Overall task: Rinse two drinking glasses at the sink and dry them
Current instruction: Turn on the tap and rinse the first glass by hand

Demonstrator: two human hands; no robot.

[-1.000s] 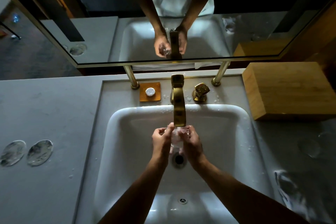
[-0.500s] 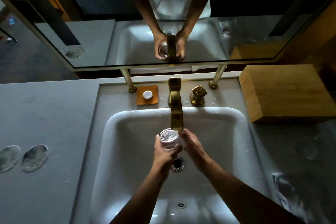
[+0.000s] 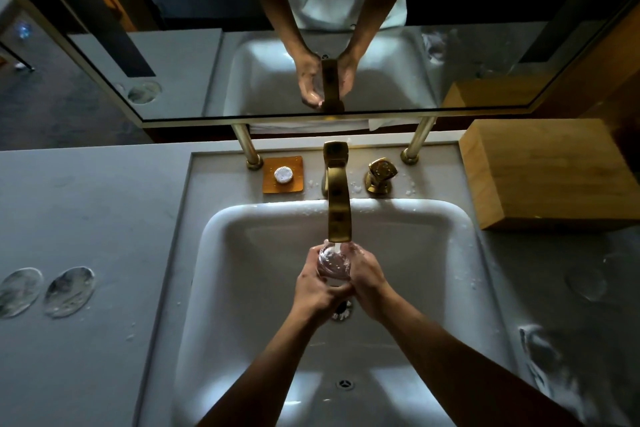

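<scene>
Holding the glass [image 3: 333,265] under the tap [image 3: 338,208], I see water running into it over the sink [image 3: 242,253]; left hand [image 3: 313,289] and right hand [image 3: 367,276] both curl around its sides.

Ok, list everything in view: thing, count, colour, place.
glass: one, clear, under the spout, held over the basin
faucet: one, brass, behind the basin, water running
handle: one, brass, right of the faucet
sink: one, white, centre
soap dish: one, orange, white soap on it, left of the faucet
wooden box: one, light wood, right counter
round coasters: two, greyish, left counter
mirror: one, above the counter
left hand: grips the glass
right hand: grips the glass
</scene>
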